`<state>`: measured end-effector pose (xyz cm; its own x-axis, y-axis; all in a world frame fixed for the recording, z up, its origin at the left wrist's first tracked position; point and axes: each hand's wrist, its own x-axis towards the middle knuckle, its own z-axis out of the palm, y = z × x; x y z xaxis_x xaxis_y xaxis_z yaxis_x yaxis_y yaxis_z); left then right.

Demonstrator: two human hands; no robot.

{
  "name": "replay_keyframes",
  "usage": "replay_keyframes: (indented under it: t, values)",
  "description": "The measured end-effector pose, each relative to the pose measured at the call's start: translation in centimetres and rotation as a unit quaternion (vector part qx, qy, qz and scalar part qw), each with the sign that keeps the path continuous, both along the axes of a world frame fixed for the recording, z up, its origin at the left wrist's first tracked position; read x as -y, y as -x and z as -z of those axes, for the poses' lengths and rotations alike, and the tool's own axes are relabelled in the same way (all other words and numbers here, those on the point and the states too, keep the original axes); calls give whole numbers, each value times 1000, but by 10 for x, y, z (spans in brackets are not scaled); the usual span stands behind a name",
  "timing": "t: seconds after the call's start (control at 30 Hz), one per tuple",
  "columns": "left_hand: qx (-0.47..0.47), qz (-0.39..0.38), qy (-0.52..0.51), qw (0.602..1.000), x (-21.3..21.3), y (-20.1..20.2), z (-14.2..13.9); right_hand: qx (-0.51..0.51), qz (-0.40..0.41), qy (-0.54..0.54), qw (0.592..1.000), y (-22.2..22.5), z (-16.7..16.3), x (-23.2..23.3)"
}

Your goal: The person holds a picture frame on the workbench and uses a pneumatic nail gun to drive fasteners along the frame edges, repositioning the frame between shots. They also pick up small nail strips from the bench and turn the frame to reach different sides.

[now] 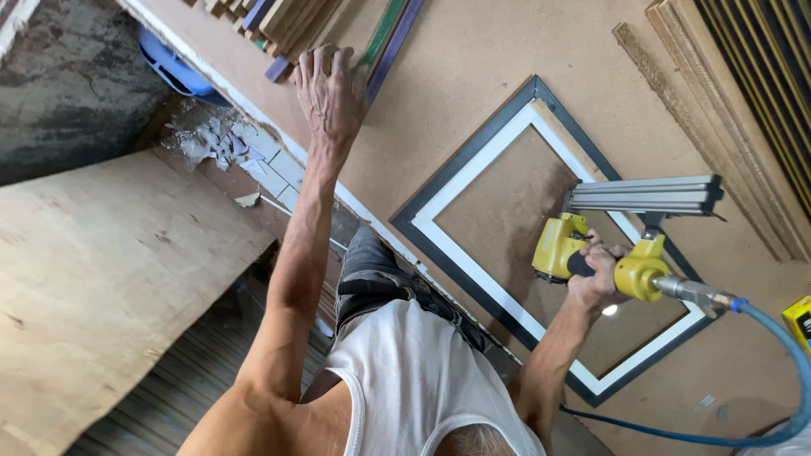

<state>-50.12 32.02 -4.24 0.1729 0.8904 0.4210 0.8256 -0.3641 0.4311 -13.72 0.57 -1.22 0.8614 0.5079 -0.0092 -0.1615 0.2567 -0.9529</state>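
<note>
The picture frame (473, 253) lies flat on the brown table (473, 76) at centre right of the view, already a closed rectangle with all four sides meeting at the corners, so the joining looks largely done; whether every corner is fastened cannot be told from here. It has a dark outer edge and a white inner band, and the bare board shows through its opening, so nothing appears to be mounted in it yet. The right hand (596, 274) is wrapped tight around the grip of a yellow pneumatic nail gun (608, 245), whose long grey magazine lies across the frame's right-hand side, with a blue air hose (786, 371) trailing to the lower right. The left hand (331, 89) rests palm down, fingers slightly spread, on the table at upper centre, beside a stack of moulding strips (296, 21) and well apart from the frame.
</note>
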Motion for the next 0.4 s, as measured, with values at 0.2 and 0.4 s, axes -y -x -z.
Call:
replay_keyframes:
  t: [0.2,0.4]
  values:
    - [5,24,4,1000,24,-15,-25,49,-127,15,991,-11,3,-3]
    - [-26,-7,44,999,22,-32,-37,109,-195,28,974,-12,2,0]
